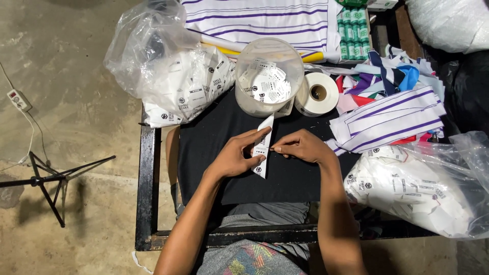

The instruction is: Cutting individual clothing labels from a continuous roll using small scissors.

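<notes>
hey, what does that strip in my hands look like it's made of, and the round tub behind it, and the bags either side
Strip: likely woven or satin label tape, white, printed, creasing softly. Tub: translucent plastic, labels showing through its wall. Both bags: thin clear plastic film, crinkled and glossy.

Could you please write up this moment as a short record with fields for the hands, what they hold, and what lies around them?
Left hand: grips the white label strip from its left side
Right hand: pinches the same strip from the right
Work surface: black cloth over a black metal frame
Behind the hands: clear plastic tub of labels, white tape roll
Left rear: clear bag of labels
Right: striped fabric pieces, second bag of labels
</notes>
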